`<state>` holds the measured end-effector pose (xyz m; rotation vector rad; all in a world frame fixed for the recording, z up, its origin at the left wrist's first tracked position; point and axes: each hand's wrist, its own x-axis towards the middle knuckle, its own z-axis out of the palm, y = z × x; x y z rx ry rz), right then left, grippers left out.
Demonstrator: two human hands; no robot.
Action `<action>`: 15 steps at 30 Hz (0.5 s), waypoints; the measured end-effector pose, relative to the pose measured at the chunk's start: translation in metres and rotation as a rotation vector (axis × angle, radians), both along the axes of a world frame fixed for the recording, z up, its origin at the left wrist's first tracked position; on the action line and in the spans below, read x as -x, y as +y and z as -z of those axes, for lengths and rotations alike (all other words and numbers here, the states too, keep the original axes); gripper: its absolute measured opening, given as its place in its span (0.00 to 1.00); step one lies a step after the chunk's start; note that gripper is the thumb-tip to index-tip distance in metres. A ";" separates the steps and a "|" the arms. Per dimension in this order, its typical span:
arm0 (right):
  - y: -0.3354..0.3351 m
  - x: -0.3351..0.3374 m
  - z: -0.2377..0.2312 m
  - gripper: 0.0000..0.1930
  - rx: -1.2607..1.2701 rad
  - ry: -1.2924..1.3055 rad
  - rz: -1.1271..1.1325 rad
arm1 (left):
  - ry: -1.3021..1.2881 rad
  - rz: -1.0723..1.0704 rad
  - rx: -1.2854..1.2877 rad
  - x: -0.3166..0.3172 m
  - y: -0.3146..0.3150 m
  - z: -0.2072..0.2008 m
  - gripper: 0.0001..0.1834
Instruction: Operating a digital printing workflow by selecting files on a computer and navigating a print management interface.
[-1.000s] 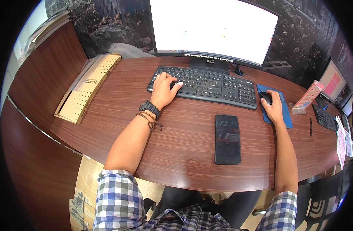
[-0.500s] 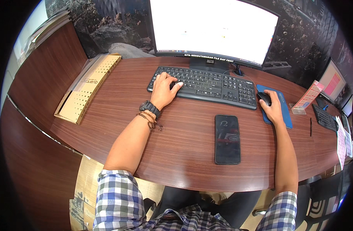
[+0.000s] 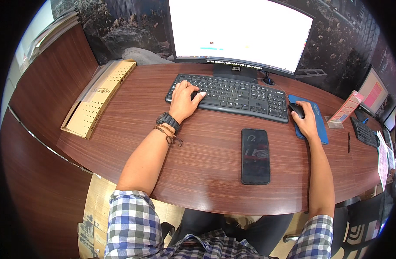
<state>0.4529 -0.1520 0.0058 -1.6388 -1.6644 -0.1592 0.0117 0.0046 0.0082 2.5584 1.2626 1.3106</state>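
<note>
My left hand (image 3: 184, 100) rests on the left end of the black keyboard (image 3: 232, 96), holding nothing. Its thumb stands apart from the fingers, which bend over the keys. A dark watch and beaded bracelets circle that wrist. Over on the right, my right hand (image 3: 307, 121) is wrapped round a black computer mouse (image 3: 297, 110) on a blue mouse pad (image 3: 320, 125). Beyond the keyboard stands a curved monitor (image 3: 241, 30) with a mostly white screen, small coloured marks low on it. Between my forearms a black phone (image 3: 255, 156) lies flat, its screen dark.
A long perforated cardboard box (image 3: 94, 105) lies at the desk's left, beside a wooden partition (image 3: 55, 64). On the right are a pink sign in a clear stand (image 3: 345, 108), a black pen (image 3: 348, 142), a second keyboard (image 3: 364, 131), loose papers (image 3: 382, 162) and another monitor (image 3: 372, 93).
On the monitor, a small red mark and a light-blue bar now show low on the left of the screen. Both hands keep their places on the keyboard and the mouse.
</note>
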 end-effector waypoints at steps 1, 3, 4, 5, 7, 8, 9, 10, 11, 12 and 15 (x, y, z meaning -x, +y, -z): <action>0.000 0.000 0.000 0.22 0.000 0.000 0.000 | 0.002 -0.001 0.003 0.000 0.000 0.000 0.18; -0.001 0.001 0.000 0.22 -0.001 0.010 0.003 | -0.002 0.001 0.005 0.000 0.000 0.000 0.18; -0.001 0.001 0.000 0.22 -0.001 0.010 0.003 | -0.006 0.004 0.007 0.000 0.000 0.000 0.18; 0.000 0.000 0.000 0.22 -0.002 0.007 0.002 | -0.006 0.004 0.007 0.000 0.000 0.000 0.18; 0.000 0.000 0.000 0.22 -0.002 0.004 0.002 | -0.003 0.002 -0.001 0.000 0.000 0.000 0.18; -0.001 0.000 0.000 0.22 -0.003 0.005 0.001 | -0.003 0.003 -0.001 -0.001 0.000 0.000 0.18; 0.000 0.000 0.000 0.22 -0.003 0.005 0.000 | -0.001 0.000 -0.001 -0.001 0.000 0.000 0.18; 0.000 0.000 0.000 0.22 -0.003 0.005 -0.001 | 0.001 -0.003 -0.002 0.000 0.000 0.000 0.18; 0.000 0.000 0.000 0.22 0.000 0.002 0.004 | 0.000 -0.003 -0.001 0.000 0.000 0.000 0.18; 0.000 0.001 0.000 0.22 0.003 0.000 0.008 | 0.000 -0.001 -0.004 0.000 0.001 0.000 0.18; -0.001 0.001 0.000 0.22 0.004 0.010 0.007 | -0.001 0.001 -0.006 0.000 0.000 0.000 0.18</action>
